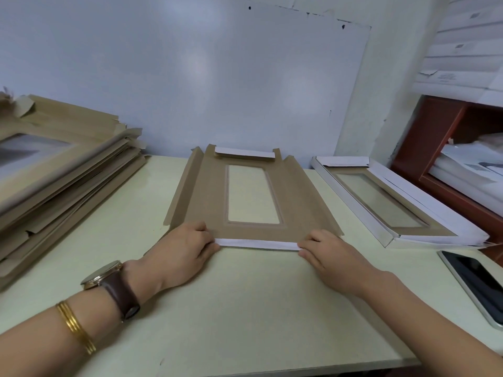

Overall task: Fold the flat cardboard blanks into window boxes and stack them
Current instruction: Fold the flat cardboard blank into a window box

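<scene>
A brown cardboard blank (296,202) with a clear window lies flat in the middle of the table, its long side flaps raised a little. Its far end flap is folded over, white side up. The near end flap (258,244) is folded up, also white side showing. My left hand (182,251) pinches the left end of that near flap. My right hand (329,254) pinches its right end. A finished white window box (392,202) lies at the right. A tall pile of flat brown blanks (62,170) sits at the left.
A phone (476,284) lies face up near the table's right edge. A red-brown shelf (441,137) with papers stands at the far right. The pale table (245,308) ends at a front edge below my arms. A white wall closes the back.
</scene>
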{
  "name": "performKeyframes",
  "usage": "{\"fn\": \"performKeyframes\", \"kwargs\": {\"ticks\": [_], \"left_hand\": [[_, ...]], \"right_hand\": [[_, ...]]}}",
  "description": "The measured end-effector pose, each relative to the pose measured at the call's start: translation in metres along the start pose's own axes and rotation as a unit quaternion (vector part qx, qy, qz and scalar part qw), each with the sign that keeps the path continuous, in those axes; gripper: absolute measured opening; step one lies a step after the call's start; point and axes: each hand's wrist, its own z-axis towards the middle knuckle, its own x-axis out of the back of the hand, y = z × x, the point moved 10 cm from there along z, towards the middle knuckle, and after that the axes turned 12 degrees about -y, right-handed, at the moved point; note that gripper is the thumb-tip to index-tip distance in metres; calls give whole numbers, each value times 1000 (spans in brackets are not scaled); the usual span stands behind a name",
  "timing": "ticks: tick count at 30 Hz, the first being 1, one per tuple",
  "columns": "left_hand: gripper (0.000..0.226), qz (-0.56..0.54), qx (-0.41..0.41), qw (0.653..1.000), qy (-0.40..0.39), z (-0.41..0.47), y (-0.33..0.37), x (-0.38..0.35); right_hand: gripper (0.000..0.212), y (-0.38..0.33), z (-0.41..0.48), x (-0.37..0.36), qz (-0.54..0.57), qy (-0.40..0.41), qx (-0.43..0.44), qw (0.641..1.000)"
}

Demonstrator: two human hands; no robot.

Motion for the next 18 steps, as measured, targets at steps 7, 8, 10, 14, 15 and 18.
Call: {"fn": "performKeyframes", "kwargs": {"ticks": [7, 8, 10, 14, 15, 18], "left_hand": [[27, 7, 13, 1000, 9, 8, 1, 6], [27, 10, 10, 1000, 9, 8, 1, 6], [27, 15, 5, 1000, 8, 8, 2, 5], [29, 27, 3, 1000, -2, 9, 6, 2], [31, 40, 4, 999, -7, 11, 9, 0], [35, 57, 10, 998, -25, 18, 13, -3]], "right_hand": [[36, 6, 11, 13, 32, -20, -9, 999], [36, 5, 13, 13, 31, -27, -8, 999], [36, 4, 14, 14, 26, -41, -5, 999], [34, -4, 15, 14, -5, -49, 2, 999], [33, -6, 16, 14, 0, -48, 6, 999], [30, -8, 17, 12, 24, -49, 24, 998]]}}
